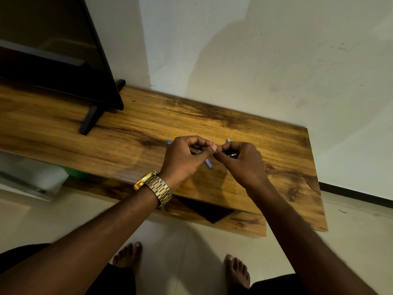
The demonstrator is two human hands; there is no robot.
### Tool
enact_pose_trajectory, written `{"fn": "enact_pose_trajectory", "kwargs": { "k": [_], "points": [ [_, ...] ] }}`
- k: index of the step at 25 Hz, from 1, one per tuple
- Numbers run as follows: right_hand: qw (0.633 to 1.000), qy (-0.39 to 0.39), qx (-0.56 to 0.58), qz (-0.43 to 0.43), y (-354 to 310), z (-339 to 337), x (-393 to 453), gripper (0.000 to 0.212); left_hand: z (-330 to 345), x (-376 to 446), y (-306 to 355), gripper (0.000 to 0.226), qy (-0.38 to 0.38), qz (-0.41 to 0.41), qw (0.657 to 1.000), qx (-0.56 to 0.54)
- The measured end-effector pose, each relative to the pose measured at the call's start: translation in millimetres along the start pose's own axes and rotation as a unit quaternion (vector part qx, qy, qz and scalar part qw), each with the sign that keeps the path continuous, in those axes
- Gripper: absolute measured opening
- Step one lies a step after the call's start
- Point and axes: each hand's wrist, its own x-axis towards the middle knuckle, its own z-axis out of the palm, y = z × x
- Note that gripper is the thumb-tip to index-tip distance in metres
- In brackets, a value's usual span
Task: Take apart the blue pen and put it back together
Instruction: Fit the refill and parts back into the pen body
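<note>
Both hands meet above the wooden table, fingertips almost touching. My left hand has curled fingers that pinch a small pen part, and a thin dark refill tip sticks up between the two hands. My right hand grips another pen part with a silvery piece showing under its fingers. A blue pen piece lies on the table below the hands. Blue ends show behind the left hand and behind the right hand. Which part each hand holds is mostly hidden by the fingers.
A black TV on a stand foot occupies the table's left. A white wall runs behind. The table's right edge drops to a tiled floor. My bare feet stand below the near edge.
</note>
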Motion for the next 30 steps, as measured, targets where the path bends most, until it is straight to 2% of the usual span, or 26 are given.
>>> {"fn": "enact_pose_trajectory", "kwargs": {
  "k": [2, 4, 7, 9, 13, 15, 18, 20, 24, 30],
  "points": [
    [0.999, 0.013, -0.04, -0.015, 2.8, -6.7, 3.1, 0.019, -2.2, 2.9, 0.8, 0.013, 0.015, -0.002, 1.0, -0.009],
    [0.991, 0.071, -0.116, -0.015, 12.3, -17.5, 11.3, 0.031, -6.4, 8.9, 1.6, 0.014, 0.044, -0.015, 0.997, -0.063],
    [0.976, 0.1, -0.19, 0.034, 30.4, -24.7, 25.3, 0.04, -13.3, 17.0, 2.5, 0.009, 0.076, -0.03, 0.982, -0.171],
    [0.977, 0.082, -0.193, 0.05, 36.6, -16.3, 28.2, 0.039, -15.4, 19.5, 3.4, 0.006, 0.084, -0.043, 0.974, -0.205],
    [0.964, 0.082, -0.255, 0.0, 34.9, 4.3, 26.9, 0.022, -17.9, 18.9, 4.6, 0.007, 0.068, -0.08, 0.967, -0.234],
    [0.969, 0.066, -0.238, -0.01, 27.7, 2.8, 27.5, 0.018, -22.2, 16.9, 6.6, 0.006, 0.064, -0.088, 0.963, -0.246],
    [0.993, 0.043, -0.095, -0.052, 8.4, -4.3, 11.8, 0.012, -30.6, 16.7, 8.8, 0.007, 0.057, -0.087, 0.949, -0.297],
    [0.994, 0.012, -0.029, -0.103, -4.7, -6.7, -7.1, 0.011, -32.1, 16.2, 11.8, 0.013, 0.049, -0.089, 0.939, -0.328],
    [0.988, -0.013, -0.019, -0.152, -14.7, -3.6, -22.8, 0.015, -24.4, 16.0, 18.1, 0.009, 0.042, -0.094, 0.925, -0.366],
    [0.99, 0.001, 0.001, -0.138, -14.8, -2.3, -18.3, 0.01, -19.9, 19.2, 17.4, 0.01, 0.038, -0.095, 0.928, -0.359]
  ]
}}
